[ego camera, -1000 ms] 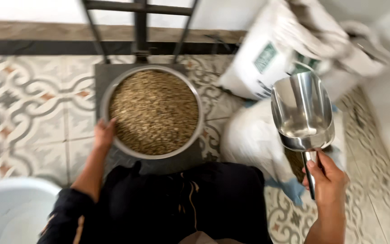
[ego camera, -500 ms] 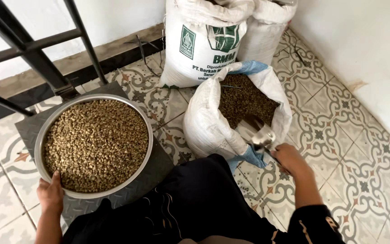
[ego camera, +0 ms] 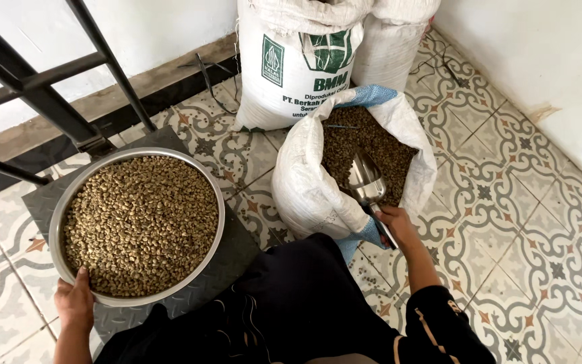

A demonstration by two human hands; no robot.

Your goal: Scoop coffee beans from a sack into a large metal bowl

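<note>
My right hand (ego camera: 399, 228) grips the handle of a metal scoop (ego camera: 366, 179), whose bowl dips into the brownish-green beans inside an open white sack (ego camera: 304, 182) on the floor. My left hand (ego camera: 74, 302) rests on the near rim of a wide round metal bowl (ego camera: 218, 202) filled with the same beans. The bowl sits on a grey checker-plate scale platform (ego camera: 227, 259). My dark-clothed knees fill the lower middle of the view.
Two full closed white sacks (ego camera: 298, 54) lean against the wall behind the open sack. A dark metal frame (ego camera: 48, 91) rises at the upper left. The floor is patterned tile (ego camera: 506, 195), and a white wall (ego camera: 547, 61) closes the right side.
The scoop was held up empty beside the bowl; my right hand has since lowered it into the open sack. My view has swung right, and my left hand stays at the bowl's rim.
</note>
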